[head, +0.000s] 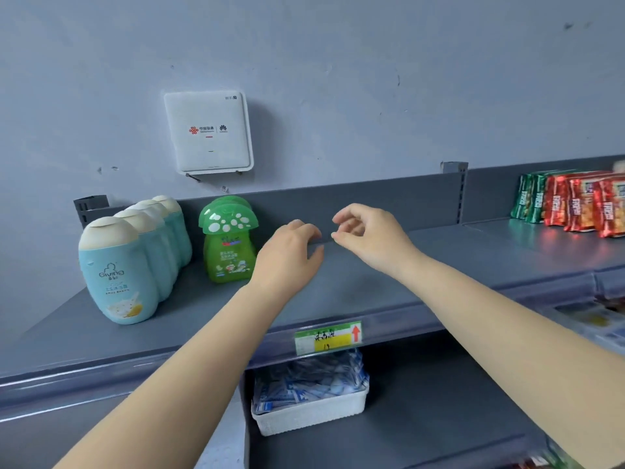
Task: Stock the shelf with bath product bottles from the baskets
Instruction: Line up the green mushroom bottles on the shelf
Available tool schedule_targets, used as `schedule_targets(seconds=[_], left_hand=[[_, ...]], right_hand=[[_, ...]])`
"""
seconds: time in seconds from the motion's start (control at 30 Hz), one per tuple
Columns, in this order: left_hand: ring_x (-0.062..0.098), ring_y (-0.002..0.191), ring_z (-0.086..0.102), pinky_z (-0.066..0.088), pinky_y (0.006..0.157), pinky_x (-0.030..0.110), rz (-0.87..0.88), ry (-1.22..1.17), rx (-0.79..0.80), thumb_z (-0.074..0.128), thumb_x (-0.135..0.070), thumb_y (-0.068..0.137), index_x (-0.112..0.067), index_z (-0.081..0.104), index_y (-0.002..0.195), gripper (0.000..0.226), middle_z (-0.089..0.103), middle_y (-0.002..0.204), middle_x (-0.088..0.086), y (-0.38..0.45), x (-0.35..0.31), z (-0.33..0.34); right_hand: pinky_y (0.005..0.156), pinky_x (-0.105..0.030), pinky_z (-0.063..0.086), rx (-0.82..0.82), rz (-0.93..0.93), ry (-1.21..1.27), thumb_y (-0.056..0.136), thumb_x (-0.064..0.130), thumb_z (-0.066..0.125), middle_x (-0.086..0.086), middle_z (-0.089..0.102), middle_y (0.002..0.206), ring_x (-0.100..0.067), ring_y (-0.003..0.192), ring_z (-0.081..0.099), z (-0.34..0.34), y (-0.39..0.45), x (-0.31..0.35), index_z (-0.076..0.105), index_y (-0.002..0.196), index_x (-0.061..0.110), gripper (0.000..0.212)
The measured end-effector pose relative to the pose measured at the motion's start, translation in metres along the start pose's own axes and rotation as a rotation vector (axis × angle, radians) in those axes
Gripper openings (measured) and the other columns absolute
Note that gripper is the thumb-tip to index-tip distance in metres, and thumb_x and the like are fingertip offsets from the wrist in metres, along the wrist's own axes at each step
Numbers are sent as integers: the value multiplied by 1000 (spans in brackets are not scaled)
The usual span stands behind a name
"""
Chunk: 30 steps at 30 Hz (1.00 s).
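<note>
A: Our left hand (291,252) and right hand (365,236) hang over the grey shelf (439,262), near its back wall. Both hold nothing; the fingers are loosely curled.

B: Yes. Just left of the left hand stands the green bottle (229,243) with a mushroom cap, upright. Further left is a row of blue bottles (120,275) going back to the wall.

A: To the right of our right hand the shelf is bare, until the snack packets (571,203) far right.

B: We cannot tell if more green bottles stand behind the first. Under our arms, a white basket (309,414) of blue packets sits on the lower shelf, partly hidden by the price tag (328,336) rail.
</note>
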<state>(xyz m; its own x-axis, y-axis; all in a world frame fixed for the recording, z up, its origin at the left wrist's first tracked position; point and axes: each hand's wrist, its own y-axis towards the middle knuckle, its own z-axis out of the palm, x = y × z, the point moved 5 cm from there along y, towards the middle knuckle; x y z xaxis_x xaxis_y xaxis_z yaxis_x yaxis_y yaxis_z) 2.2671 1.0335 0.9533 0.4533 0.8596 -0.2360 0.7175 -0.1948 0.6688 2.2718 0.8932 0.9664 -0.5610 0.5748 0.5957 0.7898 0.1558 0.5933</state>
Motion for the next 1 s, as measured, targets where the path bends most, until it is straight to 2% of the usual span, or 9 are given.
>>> schedule_targets(seconds=[0.07, 0.13, 0.3, 0.5, 0.57, 0.67, 0.77, 0.9, 1.0], left_hand=[[20, 102, 53, 46, 81, 35, 44, 20, 38, 51, -23, 91, -14, 61, 112, 25, 58, 107, 0, 1, -28, 18], [19, 105, 52, 46, 82, 34, 94, 35, 76, 49, -25, 93, -14, 59, 116, 28, 58, 111, 0, 2, -57, 37], [19, 107, 52, 45, 80, 31, 238, 30, 148, 45, -23, 94, -15, 56, 121, 31, 58, 115, 0, -3, -136, 86], [27, 99, 55, 42, 74, 33, 454, -5, 242, 48, -18, 90, -9, 61, 109, 25, 62, 104, 6, -31, -240, 154], [26, 101, 55, 41, 77, 32, 542, -1, 289, 47, -22, 90, -10, 60, 111, 27, 62, 106, 5, -46, -273, 179], [23, 105, 52, 40, 81, 31, 645, 8, 365, 43, -27, 93, -13, 57, 117, 30, 59, 111, 3, -70, -318, 216], [24, 106, 52, 40, 80, 31, 713, -13, 450, 42, -26, 94, -12, 57, 116, 30, 58, 111, 4, -94, -356, 247], [24, 105, 52, 37, 76, 29, 807, -48, 540, 44, -26, 93, -12, 56, 112, 27, 58, 109, 4, -121, -398, 284], [25, 108, 53, 40, 77, 30, 837, -112, 625, 47, -23, 90, -14, 57, 115, 28, 59, 112, 4, -139, -423, 312]], right_hand=[[71, -25, 45, -5, -58, -272, 89, 25, 59, 10, 57, 90, -10, 80, 53, -23, -18, -10, 59, 107, 18, 19], [70, -26, 39, 9, -69, -501, 92, 28, 53, 10, 55, 98, -11, 86, 50, -48, -38, -25, 56, 112, 19, 23], [75, -29, 39, 44, -1, -831, 94, 31, 45, 4, 58, 115, -18, 107, 53, -111, -90, -68, 53, 119, 19, 29], [72, -33, 42, 128, 189, -1025, 92, 35, 47, 0, 59, 110, -23, 105, 55, -176, -169, -127, 54, 111, 16, 28], [70, -33, 40, 166, 251, -1056, 93, 34, 46, -1, 57, 111, -24, 106, 55, -194, -200, -146, 53, 112, 15, 28], [68, -32, 38, 205, 364, -1069, 94, 34, 45, -2, 57, 115, -25, 106, 55, -216, -246, -173, 52, 118, 14, 31], [68, -33, 44, 198, 495, -1038, 92, 33, 48, -2, 60, 111, -26, 101, 57, -236, -292, -201, 55, 111, 14, 28], [65, -31, 37, 194, 613, -1024, 89, 30, 51, -3, 59, 107, -25, 102, 57, -257, -342, -230, 55, 103, 14, 22], [67, -32, 40, 191, 714, -1015, 89, 28, 51, -4, 60, 112, -26, 105, 56, -269, -370, -247, 55, 106, 12, 24]])
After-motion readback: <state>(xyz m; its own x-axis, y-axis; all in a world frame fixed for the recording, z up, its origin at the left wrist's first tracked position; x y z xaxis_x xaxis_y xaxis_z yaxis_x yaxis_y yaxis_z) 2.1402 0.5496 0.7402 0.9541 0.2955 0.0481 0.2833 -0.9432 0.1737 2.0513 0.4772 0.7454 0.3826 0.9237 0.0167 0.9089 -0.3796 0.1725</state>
